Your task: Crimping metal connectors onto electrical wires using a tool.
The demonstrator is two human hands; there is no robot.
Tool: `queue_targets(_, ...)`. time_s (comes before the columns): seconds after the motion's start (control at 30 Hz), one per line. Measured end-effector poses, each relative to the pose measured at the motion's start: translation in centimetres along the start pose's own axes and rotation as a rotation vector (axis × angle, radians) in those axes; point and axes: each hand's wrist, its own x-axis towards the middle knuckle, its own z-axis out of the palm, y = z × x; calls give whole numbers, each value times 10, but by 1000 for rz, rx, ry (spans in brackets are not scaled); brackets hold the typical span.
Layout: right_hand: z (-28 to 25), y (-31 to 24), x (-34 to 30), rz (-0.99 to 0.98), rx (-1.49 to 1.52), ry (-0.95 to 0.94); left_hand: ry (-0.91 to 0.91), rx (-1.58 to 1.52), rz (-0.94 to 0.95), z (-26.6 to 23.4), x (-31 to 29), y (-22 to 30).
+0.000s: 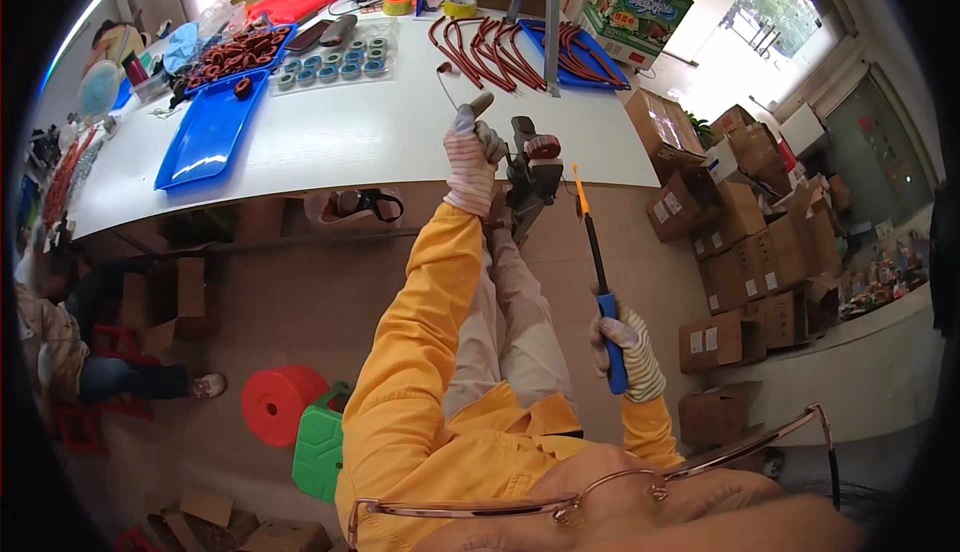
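My left hand (474, 147), in a striped glove, is raised over the front edge of the white table (350, 142). Its fingers are bent together, one grey-tipped finger pointing up; what they hold, if anything, I cannot make out. A thin wire with a small brown end piece (444, 68) runs toward its fingertips. Just right of it stands a dark clamp-like fixture (530, 187) with a red-brown ring (543, 147) on top. Lower right, my gloved right hand (630, 345) is wrapped round the blue handle of a long tool (611, 352) with a black shaft and orange tip.
On the table lie a blue tray (212, 147), another tray full of brown rings (235, 57), blue-green rings on plastic (335, 67) and bent red-brown rods (485, 52). Cardboard boxes (755, 252) are stacked at right. Red (283, 405) and green (318, 442) stools stand left, near another person's leg (135, 380).
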Motion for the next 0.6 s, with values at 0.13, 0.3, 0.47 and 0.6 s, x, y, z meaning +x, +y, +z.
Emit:
queue_targets(0.13, 0, -26, 17, 74, -180, 16, 75, -45, -149, -5, 32, -2)
queue_targets(0.3, -4, -55, 43, 139, -406, -9, 69, 12, -278, -7, 66, -16)
queue_targets(0.47, -4, -86, 70, 205, -469, -17, 51, 119, -529, 4, 89, -31)
queue_targets(0.6, -9, -117, 90, 246, -389, -171, -40, 188, -662, 4, 106, -36)
